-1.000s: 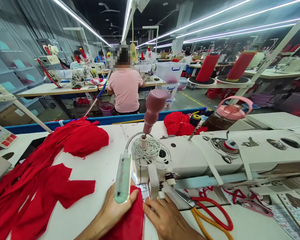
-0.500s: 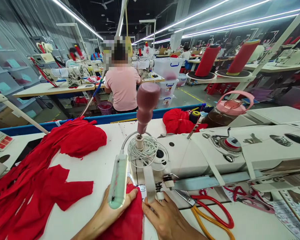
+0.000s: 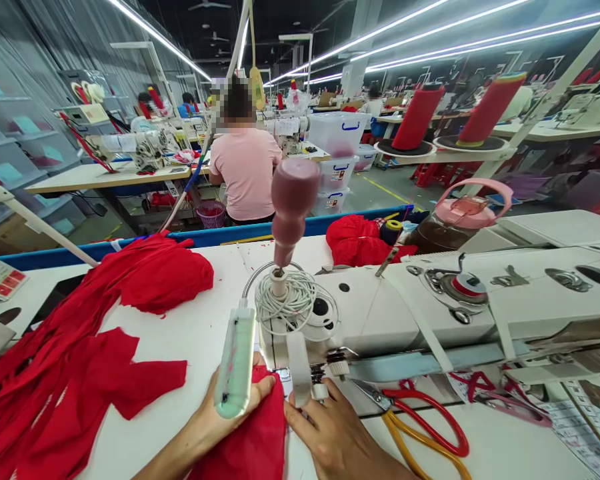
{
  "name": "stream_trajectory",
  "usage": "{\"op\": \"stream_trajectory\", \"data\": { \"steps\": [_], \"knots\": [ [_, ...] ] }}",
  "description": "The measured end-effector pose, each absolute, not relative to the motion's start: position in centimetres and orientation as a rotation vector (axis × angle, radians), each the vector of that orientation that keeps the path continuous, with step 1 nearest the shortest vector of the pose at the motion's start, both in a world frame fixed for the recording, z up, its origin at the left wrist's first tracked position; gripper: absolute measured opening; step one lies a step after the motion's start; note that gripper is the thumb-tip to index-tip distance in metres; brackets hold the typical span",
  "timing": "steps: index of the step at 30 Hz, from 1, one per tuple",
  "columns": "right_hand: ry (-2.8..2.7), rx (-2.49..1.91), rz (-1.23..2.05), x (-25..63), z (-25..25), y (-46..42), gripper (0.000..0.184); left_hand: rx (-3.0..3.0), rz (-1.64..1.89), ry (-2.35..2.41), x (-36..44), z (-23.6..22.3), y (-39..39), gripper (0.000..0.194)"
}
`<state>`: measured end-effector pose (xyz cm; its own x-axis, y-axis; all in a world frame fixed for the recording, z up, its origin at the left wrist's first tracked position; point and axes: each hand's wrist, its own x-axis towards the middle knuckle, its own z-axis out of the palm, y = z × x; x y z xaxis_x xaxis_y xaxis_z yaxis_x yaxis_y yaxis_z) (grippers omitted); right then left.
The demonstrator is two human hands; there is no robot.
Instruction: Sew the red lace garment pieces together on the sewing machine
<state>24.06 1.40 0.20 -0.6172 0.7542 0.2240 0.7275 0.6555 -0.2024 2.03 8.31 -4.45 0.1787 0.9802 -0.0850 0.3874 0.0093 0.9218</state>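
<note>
A red fabric piece [image 3: 253, 433] lies at the head of a white sewing machine [image 3: 370, 320]. My left hand [image 3: 230, 407] is closed on its left side, thumb on top, partly behind a green-and-white lamp [image 3: 235, 363]. Just right of the fabric edge, my right hand [image 3: 330, 430] rests low on the machine bed, fingers stretched forward and apart. Some of its fingertips are hidden behind the machine head. Whether they touch the cloth I cannot tell. The needle area is mostly covered.
Scissors [image 3: 410, 420] with red and orange handles lie right of my right hand. Red cloth [image 3: 100, 373] covers the left of the table. A screwdriver [image 3: 293, 207] stands upright on the machine. A pink-lidded jug [image 3: 460, 217] stands behind it. A person in pink [image 3: 245, 170] sits ahead.
The view has shifted very slightly. Both hands and the red fabric keep nearly the same place at the machine head.
</note>
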Motion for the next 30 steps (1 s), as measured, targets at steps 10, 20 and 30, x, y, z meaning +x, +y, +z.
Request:
{"op": "stream_trajectory", "data": {
  "steps": [10,20,30],
  "knots": [
    [-2.42,-1.233,0.088,24.3,-0.9,2.2,0.057,1.809,0.784,1.452,1.7,-4.2,8.1,0.024],
    [-2.446,-1.303,-0.145,23.2,-0.8,1.7,0.07,2.718,0.88,1.324,3.2,-0.2,3.0,0.023],
    [-2.456,-1.409,-0.298,23.3,-1.5,2.4,0.083,3.011,0.818,1.165,3.4,0.6,3.0,0.028]
  ]
}}
